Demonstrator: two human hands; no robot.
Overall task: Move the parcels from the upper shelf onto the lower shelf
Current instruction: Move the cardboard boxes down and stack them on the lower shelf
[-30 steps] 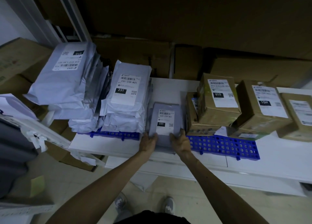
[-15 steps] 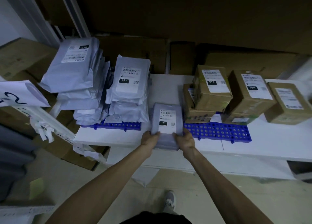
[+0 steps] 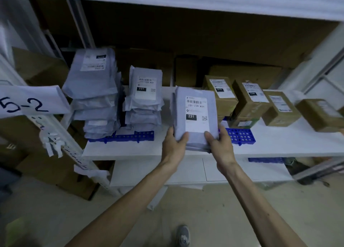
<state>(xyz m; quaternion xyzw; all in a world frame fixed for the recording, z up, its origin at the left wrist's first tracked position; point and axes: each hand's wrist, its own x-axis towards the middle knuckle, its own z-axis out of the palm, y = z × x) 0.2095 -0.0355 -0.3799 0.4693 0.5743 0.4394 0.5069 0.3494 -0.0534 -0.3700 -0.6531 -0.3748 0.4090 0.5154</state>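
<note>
Head view looks down on both hands holding a grey parcel (image 3: 195,105) at its near end: the left hand (image 3: 174,147) grips the left corner with the thumb laid over the top face, and the right hand (image 3: 220,147) grips the right corner the same way. The parcel is tilted up toward the camera with its white label (marked 231) facing up. Its near end lies over the front edge of the white shelf (image 3: 130,151), between the blue perforated mats (image 3: 130,136). Thin layers under it suggest a bundle of several mailers, though the edges are too blurred to be sure. Just left of it stand two stacks of grey mailers (image 3: 143,101), and to the right is a row of labelled cardboard boxes (image 3: 255,97). Below the white shelf a lower shelf (image 3: 149,172) shows. A paper sign (image 3: 29,101) reading 5-2 hangs at far left.
</note>
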